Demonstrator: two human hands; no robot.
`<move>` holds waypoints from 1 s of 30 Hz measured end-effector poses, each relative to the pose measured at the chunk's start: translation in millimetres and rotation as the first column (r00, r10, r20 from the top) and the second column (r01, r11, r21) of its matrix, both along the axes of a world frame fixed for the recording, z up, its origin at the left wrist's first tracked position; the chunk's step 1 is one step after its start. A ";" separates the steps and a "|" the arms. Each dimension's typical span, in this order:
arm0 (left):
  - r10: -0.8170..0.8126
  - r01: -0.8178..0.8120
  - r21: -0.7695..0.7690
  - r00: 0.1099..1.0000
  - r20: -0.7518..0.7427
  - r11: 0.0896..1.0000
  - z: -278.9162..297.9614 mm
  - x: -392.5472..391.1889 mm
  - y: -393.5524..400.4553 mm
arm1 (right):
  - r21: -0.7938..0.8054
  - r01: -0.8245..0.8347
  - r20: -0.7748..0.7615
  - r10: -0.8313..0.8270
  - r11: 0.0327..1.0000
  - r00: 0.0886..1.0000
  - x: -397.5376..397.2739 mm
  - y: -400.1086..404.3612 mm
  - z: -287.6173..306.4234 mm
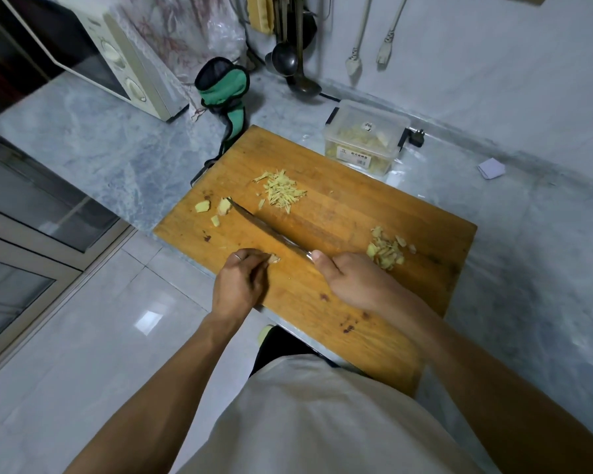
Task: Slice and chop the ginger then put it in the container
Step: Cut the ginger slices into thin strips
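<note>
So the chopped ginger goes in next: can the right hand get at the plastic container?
Probably yes: the container stands beyond the board's far corner, nothing between, but the right hand holds the knife.

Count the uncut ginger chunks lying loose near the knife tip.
3: one farthest left, one against the knife tip, one small below them. The left hand pinches another piece.

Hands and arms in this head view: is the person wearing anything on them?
Both arms are bare, with no sleeves showing. The left hand wears a thin silver-coloured ring on one finger. The right hand shows no ring, glove or watch.
</note>
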State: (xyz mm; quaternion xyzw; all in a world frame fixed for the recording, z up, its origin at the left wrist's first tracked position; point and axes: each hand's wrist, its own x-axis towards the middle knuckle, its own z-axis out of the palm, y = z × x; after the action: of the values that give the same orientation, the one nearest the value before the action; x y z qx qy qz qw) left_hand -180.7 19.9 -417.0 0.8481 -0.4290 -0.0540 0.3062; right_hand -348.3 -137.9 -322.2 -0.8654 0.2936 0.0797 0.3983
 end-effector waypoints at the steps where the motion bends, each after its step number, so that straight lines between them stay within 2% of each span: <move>1: -0.001 0.001 -0.002 1.000 -0.001 1.000 0.9 -0.2 0.1 | 0.000 0.001 0.003 -0.001 1.000 1.000 -1.1 -0.2 -0.2; 8: 0.027 -0.027 0.021 0.999 0.025 0.999 -3.5 -1.8 -3.1 | 0.009 -0.063 -0.042 0.063 0.998 0.997 0.1 11.1 0.7; 16: -0.008 0.007 0.018 0.998 0.066 1.000 -0.8 0.6 -1.4 | -0.121 -0.167 -0.067 0.159 0.979 0.985 1.0 21.1 5.3; 22: -0.006 0.007 -0.012 0.998 0.060 1.000 -3.5 -0.1 -4.0 | -0.125 -0.152 -0.082 0.143 0.980 0.986 3.6 25.4 3.0; 30: 0.034 -0.034 -0.008 0.998 0.056 0.999 -3.8 -1.6 -5.9 | -0.224 -0.190 -0.118 0.167 0.956 0.979 5.8 28.1 1.3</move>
State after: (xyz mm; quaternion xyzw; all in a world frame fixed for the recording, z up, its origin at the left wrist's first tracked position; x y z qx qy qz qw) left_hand -182.3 14.1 -420.8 0.8554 -0.4231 -0.0234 0.2980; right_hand -342.5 -109.8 -320.9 -0.9242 0.2408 0.1224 0.2699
